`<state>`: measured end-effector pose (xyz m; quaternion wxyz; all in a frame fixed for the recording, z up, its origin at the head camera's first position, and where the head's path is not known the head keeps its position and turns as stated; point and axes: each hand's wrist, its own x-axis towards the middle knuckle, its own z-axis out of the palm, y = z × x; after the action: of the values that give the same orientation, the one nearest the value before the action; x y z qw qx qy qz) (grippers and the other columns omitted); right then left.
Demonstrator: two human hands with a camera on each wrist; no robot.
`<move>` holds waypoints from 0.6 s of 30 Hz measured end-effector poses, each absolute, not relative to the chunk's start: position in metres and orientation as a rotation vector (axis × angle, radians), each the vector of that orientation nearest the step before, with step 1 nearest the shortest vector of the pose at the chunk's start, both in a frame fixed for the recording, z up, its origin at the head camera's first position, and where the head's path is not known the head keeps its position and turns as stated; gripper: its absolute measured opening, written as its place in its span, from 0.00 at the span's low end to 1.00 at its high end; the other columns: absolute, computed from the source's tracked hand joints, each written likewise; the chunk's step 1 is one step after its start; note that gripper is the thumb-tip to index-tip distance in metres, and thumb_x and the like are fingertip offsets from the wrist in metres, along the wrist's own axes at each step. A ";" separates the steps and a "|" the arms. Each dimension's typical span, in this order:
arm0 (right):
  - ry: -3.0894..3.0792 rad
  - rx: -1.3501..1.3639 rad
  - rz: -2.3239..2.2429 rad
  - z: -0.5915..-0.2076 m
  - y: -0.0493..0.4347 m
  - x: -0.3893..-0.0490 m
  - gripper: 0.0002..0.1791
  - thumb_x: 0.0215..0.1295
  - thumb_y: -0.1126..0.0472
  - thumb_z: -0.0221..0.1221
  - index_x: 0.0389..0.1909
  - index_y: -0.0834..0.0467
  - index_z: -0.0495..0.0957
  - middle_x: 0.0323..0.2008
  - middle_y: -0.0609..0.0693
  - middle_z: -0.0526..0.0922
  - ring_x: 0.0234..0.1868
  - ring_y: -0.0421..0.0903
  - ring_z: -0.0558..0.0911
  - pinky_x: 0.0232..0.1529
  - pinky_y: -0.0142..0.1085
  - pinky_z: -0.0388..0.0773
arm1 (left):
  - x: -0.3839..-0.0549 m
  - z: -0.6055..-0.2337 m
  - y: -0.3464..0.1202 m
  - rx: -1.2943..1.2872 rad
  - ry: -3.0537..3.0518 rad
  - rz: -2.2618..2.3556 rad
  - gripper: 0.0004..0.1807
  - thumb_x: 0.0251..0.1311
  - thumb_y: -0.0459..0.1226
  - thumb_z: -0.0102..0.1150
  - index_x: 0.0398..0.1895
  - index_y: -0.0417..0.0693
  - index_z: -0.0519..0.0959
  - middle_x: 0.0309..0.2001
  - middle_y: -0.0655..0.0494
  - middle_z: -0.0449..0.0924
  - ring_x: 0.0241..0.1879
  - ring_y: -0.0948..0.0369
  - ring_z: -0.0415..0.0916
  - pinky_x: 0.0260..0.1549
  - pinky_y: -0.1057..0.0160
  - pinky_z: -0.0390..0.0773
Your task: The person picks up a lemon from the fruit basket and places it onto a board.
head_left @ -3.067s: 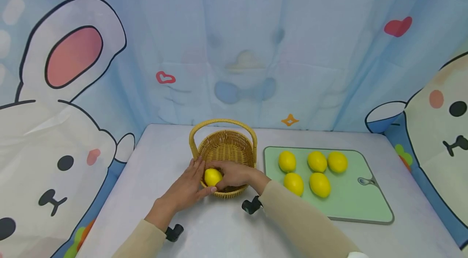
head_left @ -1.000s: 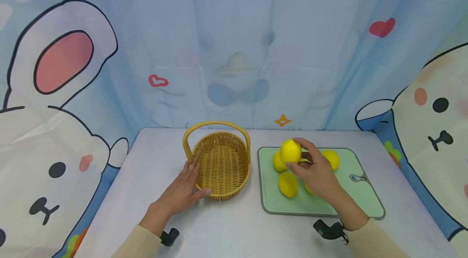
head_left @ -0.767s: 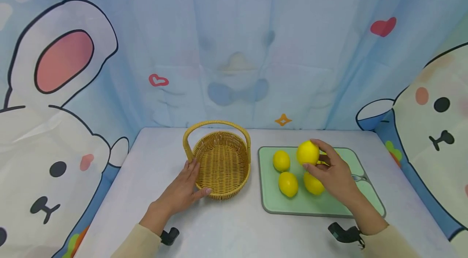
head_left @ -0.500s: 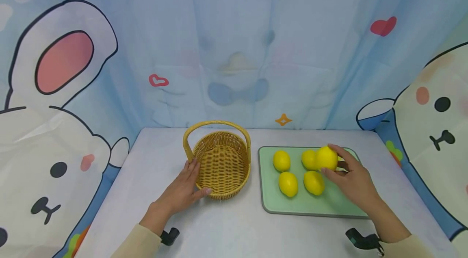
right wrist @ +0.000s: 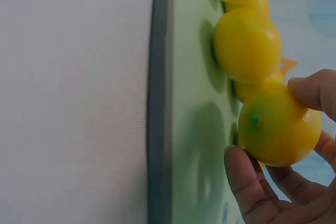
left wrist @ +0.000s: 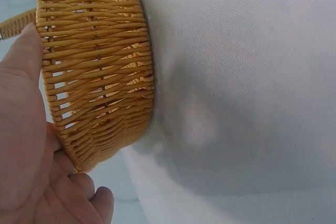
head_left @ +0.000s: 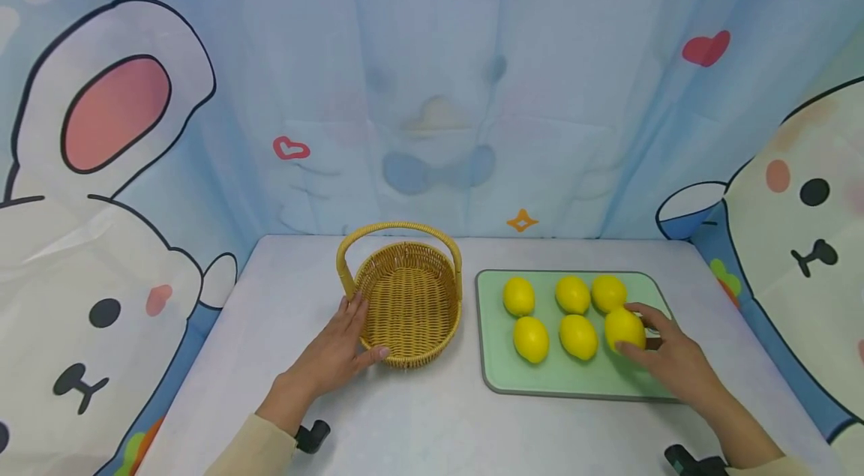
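My right hand (head_left: 671, 356) pinches a yellow lemon (head_left: 624, 328) between thumb and fingertips over the right part of the light green cutting board (head_left: 540, 378). In the right wrist view the held lemon (right wrist: 278, 124) shows its greenish stem end, and its shadow falls on the board below. Several other lemons (head_left: 577, 336) lie on the board in two rows to its left. My left hand (head_left: 331, 348) rests on the left rim of a woven basket (head_left: 405, 303), fingers extended along the side and thumb laid at the front rim. Nothing lies in the basket.
The basket's arched handle (head_left: 400, 227) rises over its far side. A white cloth (head_left: 432, 416) covers the table. Behind it hangs a blue cartoon curtain (head_left: 432, 49). A dark camera mount (head_left: 691, 461) sits at the right wrist.
My right hand has carried the lemon rightward across the board, then down toward the near side, beside the near row of lemons. The left hand has stayed on the basket.
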<state>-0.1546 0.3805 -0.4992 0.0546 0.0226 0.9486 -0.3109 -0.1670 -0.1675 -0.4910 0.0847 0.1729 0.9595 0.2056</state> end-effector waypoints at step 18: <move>2.868 0.061 -0.892 -0.514 0.379 -0.160 0.47 0.72 0.37 0.64 0.79 0.62 0.59 0.67 0.80 0.68 0.54 0.72 0.81 0.43 0.53 0.87 | -0.168 -0.494 -0.167 0.515 2.859 0.646 0.55 0.73 0.64 0.55 0.85 0.37 0.46 0.87 0.42 0.37 0.86 0.45 0.31 0.81 0.41 0.52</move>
<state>-0.1603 0.3786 -0.5138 0.0686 0.0202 0.9524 -0.2963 -0.1680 -0.1675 -0.4939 0.0825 0.1725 0.9574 0.2163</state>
